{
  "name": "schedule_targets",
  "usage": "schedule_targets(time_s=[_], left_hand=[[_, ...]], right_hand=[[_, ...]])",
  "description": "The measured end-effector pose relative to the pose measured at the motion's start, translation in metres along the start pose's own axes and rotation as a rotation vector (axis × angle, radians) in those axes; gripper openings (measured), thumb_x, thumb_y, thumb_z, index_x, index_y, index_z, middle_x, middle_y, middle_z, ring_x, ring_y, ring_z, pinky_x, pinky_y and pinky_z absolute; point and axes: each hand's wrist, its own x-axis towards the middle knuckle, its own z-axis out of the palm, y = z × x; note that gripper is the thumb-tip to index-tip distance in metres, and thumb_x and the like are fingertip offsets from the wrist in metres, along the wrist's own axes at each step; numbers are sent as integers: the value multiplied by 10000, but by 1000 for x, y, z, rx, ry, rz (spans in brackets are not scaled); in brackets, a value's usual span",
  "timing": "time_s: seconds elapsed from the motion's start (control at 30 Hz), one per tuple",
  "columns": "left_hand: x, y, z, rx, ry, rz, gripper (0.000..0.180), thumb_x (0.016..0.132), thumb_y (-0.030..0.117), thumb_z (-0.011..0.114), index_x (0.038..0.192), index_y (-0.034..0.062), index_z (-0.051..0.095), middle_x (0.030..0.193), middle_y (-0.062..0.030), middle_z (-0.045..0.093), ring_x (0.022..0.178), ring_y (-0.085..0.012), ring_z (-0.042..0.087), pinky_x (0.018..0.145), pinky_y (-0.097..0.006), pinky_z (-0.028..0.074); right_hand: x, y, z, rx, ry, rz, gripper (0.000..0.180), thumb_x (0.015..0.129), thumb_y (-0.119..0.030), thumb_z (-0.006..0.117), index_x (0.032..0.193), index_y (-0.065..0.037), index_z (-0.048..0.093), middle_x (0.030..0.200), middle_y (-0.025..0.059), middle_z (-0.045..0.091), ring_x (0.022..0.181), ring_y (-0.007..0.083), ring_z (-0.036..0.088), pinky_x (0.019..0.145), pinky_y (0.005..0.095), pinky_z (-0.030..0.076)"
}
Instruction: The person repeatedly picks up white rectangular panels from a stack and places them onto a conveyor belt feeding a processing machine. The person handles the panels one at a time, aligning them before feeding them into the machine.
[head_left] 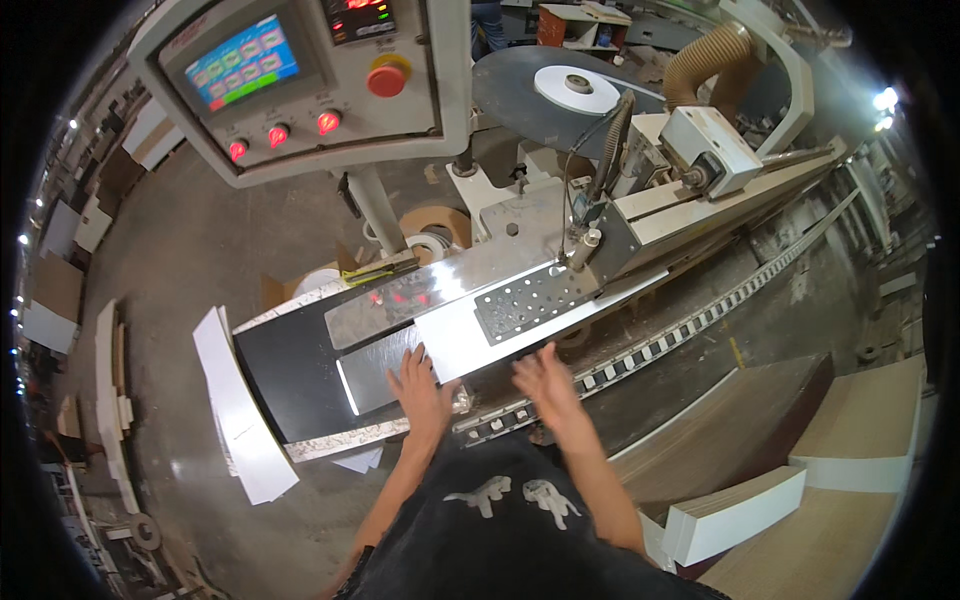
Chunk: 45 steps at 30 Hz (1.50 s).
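Here the biggest thing in view is the edge-banding machine [640, 215], which runs from the middle toward the upper right, with a feed chain [690, 322] along its near side. Above it on the left hangs the control panel [300, 80] with a coloured screen, red lamps and a red round button. Behind it lies a grey disc with a roll of white edge tape [577, 88], and a brown hose [705, 60] bends to the right of it. A stack of white boards [735, 515] stands at the lower right, and one white strip [240, 400] leans at the left end of the black table [290, 375].

On the table lies the white panel [500, 325], with its far end under the perforated metal plate [535, 298]. The left hand [420, 385] rests flat on the near end of the panel, fingers spread and pinching nothing. The right hand [545, 385] hovers open just beside the panel's front edge, above the chain; whether it touches the panel cannot be told.
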Motion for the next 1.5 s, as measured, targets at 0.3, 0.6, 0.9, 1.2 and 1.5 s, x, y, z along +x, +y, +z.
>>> schedule_targets(time_s=[0.3, 0.6, 0.9, 1.2, 1.5], left_hand=[[12, -28, -44, -313, -216, 237, 465, 849, 245, 787, 1240, 41, 641, 1419, -198, 563, 1352, -408, 495, 1135, -590, 360], [-5, 40, -87, -775, -362, 420, 259, 983, 90, 627, 1219, -17, 639, 1282, -199, 641, 1217, -382, 596, 1064, -457, 441], [-75, 117, -57, -787, -714, 595, 258, 1023, 104, 594, 1232, -33, 656, 1207, -178, 673, 1134, -319, 644, 1030, -403, 479], [-238, 319, 27, -748, -1162, 744, 607, 1016, 203, 654, 1538, 25, 401, 1145, -154, 741, 1056, -248, 712, 953, -382, 532], [-320, 438, 151, -567, -1196, 567, 560, 962, 183, 693, 1450, -5, 492, 1053, -172, 702, 832, -217, 720, 790, -358, 564]], right_hand=[[-18, 37, 84, 421, -99, -206, 1200, 894, -845, 457, 1657, -39, 0, 1729, 147, 130, 1601, 285, 108, 1296, 467, 107], [-39, 1, -5, 293, 182, -445, 1109, 955, -724, 557, 1655, -32, 45, 1630, 177, 388, 1496, 338, 384, 1193, 486, 372], [-259, 117, -151, 204, 680, -565, 698, 1048, -368, 619, 1586, -24, 337, 1143, 171, 742, 943, 238, 743, 801, 354, 607], [-378, 155, -277, 339, 958, -838, 794, 1056, -205, 619, 1650, -67, 111, 931, 141, 746, 742, 175, 705, 671, 280, 551], [-402, 139, -340, -160, 837, -742, 1023, 1055, -221, 625, 1621, -69, -213, 1027, 138, 741, 848, 171, 699, 775, 304, 566]])
